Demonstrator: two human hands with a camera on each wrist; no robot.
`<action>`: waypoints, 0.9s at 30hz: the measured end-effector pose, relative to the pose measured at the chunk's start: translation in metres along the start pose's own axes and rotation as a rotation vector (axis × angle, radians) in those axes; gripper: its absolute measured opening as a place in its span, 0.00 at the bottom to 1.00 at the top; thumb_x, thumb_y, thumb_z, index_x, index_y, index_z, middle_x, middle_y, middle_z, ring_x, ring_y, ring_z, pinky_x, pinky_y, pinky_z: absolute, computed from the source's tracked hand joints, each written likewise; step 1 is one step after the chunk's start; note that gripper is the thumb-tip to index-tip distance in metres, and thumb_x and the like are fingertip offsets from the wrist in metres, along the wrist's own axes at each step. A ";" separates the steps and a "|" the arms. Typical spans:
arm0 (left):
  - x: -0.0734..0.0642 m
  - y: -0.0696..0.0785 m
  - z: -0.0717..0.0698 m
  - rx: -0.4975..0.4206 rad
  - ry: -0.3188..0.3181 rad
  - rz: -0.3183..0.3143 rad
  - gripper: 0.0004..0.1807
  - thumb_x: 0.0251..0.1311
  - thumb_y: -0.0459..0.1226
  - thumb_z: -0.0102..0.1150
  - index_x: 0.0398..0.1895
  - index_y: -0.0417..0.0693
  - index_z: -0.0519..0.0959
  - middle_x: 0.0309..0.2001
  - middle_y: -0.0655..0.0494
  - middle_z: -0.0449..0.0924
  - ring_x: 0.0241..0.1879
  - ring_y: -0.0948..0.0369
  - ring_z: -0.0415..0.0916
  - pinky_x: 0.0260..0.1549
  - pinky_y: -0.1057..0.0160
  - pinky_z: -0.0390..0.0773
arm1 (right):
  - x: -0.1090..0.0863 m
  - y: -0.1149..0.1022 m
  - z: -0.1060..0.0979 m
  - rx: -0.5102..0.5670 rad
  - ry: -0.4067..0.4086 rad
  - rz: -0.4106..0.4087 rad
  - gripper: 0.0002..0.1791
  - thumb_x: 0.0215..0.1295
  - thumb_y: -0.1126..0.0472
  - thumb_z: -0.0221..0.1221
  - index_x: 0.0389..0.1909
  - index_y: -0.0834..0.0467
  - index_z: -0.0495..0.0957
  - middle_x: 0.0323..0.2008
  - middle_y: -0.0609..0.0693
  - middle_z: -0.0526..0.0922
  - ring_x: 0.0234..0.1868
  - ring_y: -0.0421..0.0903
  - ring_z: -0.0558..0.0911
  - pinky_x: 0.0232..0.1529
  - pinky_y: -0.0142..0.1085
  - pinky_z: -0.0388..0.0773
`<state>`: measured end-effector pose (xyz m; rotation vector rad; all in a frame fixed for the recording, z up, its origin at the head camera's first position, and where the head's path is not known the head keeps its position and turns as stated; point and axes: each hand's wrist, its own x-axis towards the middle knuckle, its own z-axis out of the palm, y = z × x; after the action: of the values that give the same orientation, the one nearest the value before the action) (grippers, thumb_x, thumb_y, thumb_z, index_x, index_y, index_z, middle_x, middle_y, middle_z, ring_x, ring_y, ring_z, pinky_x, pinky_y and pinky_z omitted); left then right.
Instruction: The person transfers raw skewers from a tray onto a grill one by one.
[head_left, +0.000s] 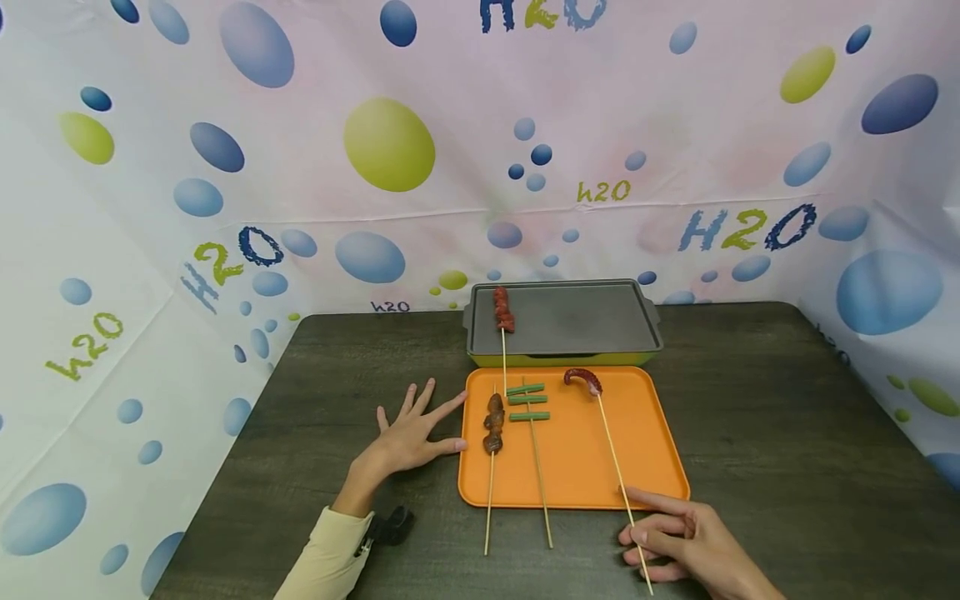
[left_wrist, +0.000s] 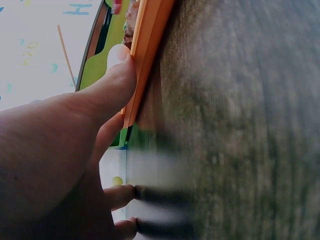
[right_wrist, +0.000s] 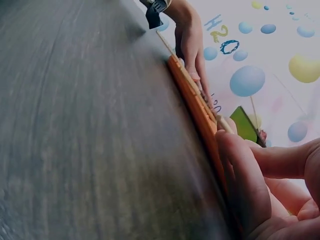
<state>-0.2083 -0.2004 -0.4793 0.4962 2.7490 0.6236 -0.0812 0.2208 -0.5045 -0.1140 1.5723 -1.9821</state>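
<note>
My right hand (head_left: 693, 542) pinches the lower stick of a skewer between thumb and fingers. That skewer's dark red curled tentacle (head_left: 590, 381) lies over the upper part of the orange tray (head_left: 577, 475). At the tray's left edge, my left hand (head_left: 405, 442) has its fingers spread, with thumb and index fingertips against the rim. A skewer of brown meat pieces (head_left: 493, 423) and a skewer of green bean pieces (head_left: 529, 416) lie side by side on the tray's left half, sticks jutting past the front rim.
Behind the tray stands a grey rectangular griddle pan (head_left: 585, 317) with a green side. A red meat skewer (head_left: 504, 312) lies at its left, stick reaching over the tray. A patterned sheet (head_left: 450, 200) hangs behind the dark wooden table (head_left: 765, 400). A black device (head_left: 392, 527) is on the left wrist.
</note>
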 end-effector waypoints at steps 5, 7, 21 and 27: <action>-0.001 -0.001 -0.001 0.001 0.005 -0.003 0.42 0.67 0.63 0.59 0.82 0.71 0.56 0.83 0.43 0.34 0.80 0.37 0.27 0.59 0.16 0.27 | -0.003 -0.010 0.002 -0.022 -0.033 -0.050 0.27 0.76 0.68 0.56 0.72 0.46 0.73 0.48 0.61 0.87 0.45 0.53 0.89 0.43 0.45 0.86; -0.002 -0.001 -0.001 -0.001 0.006 -0.004 0.42 0.67 0.62 0.59 0.82 0.71 0.57 0.83 0.43 0.34 0.80 0.37 0.27 0.59 0.16 0.27 | -0.002 -0.015 0.004 -0.036 -0.020 -0.056 0.28 0.76 0.68 0.57 0.71 0.42 0.74 0.48 0.61 0.88 0.45 0.53 0.89 0.42 0.45 0.86; 0.001 -0.004 0.001 -0.002 0.006 -0.002 0.42 0.67 0.64 0.58 0.82 0.73 0.56 0.83 0.43 0.34 0.80 0.38 0.27 0.59 0.16 0.27 | 0.034 -0.046 0.020 -0.173 0.103 -0.131 0.40 0.72 0.65 0.63 0.78 0.72 0.53 0.47 0.65 0.87 0.43 0.54 0.90 0.41 0.46 0.86; 0.000 -0.004 0.001 -0.001 0.003 -0.006 0.42 0.66 0.64 0.58 0.82 0.74 0.57 0.83 0.44 0.34 0.80 0.38 0.27 0.60 0.17 0.27 | 0.052 -0.056 0.027 -0.154 0.167 -0.116 0.41 0.71 0.64 0.65 0.78 0.70 0.56 0.48 0.64 0.87 0.46 0.55 0.89 0.44 0.48 0.85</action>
<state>-0.2089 -0.2031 -0.4821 0.4874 2.7518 0.6251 -0.1344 0.1783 -0.4603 -0.1054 1.8633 -1.9997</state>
